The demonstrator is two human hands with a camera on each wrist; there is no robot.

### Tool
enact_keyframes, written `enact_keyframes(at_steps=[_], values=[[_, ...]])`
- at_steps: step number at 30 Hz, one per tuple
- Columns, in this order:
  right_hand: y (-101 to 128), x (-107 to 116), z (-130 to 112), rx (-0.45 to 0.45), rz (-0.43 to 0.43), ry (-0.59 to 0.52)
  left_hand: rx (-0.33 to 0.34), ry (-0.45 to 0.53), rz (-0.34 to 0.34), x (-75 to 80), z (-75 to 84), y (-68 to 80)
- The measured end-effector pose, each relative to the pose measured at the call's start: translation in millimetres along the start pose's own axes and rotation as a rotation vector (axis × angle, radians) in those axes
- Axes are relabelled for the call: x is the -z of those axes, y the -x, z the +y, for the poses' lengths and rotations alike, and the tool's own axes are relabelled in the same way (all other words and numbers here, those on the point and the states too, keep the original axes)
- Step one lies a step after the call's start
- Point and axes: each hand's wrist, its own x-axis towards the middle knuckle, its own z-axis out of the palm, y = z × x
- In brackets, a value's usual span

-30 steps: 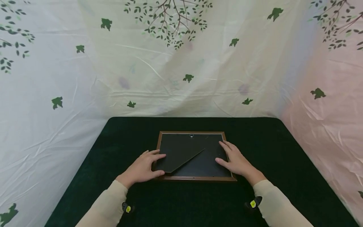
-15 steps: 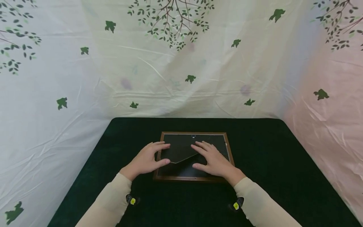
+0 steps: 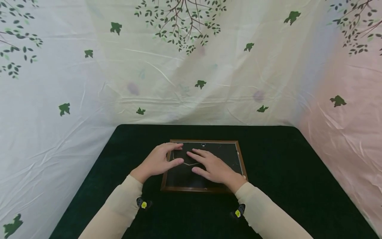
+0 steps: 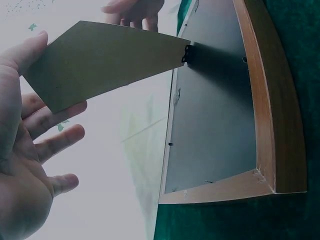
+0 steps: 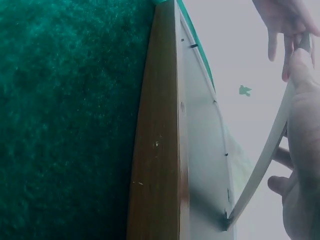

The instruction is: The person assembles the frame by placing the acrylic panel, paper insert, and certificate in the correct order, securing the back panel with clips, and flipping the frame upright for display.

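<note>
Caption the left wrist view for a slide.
The left hand holds the wide end of a raised stand hinged to the back of a picture frame.

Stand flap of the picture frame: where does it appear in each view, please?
Head: stand flap below the centre, between left hand and right hand, partly covered.
Left wrist: stand flap at upper left, broad face showing.
Right wrist: stand flap on the right side, edge-on.
Shared landmark: the brown wooden border.
</note>
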Motion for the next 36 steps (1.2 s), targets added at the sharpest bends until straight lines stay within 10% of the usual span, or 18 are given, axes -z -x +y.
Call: enact_keyframes(at_steps=[17,36], values=[[-6,-6,8,-0.026,-0.003,-0.018,0.048,0.056,-0.026,-4.0,-3.5,9.0],[-7,5,12,-0.102,0.067,-0.173,0.135,-0.138,-0.125,-17.6,-51.1,75.7]])
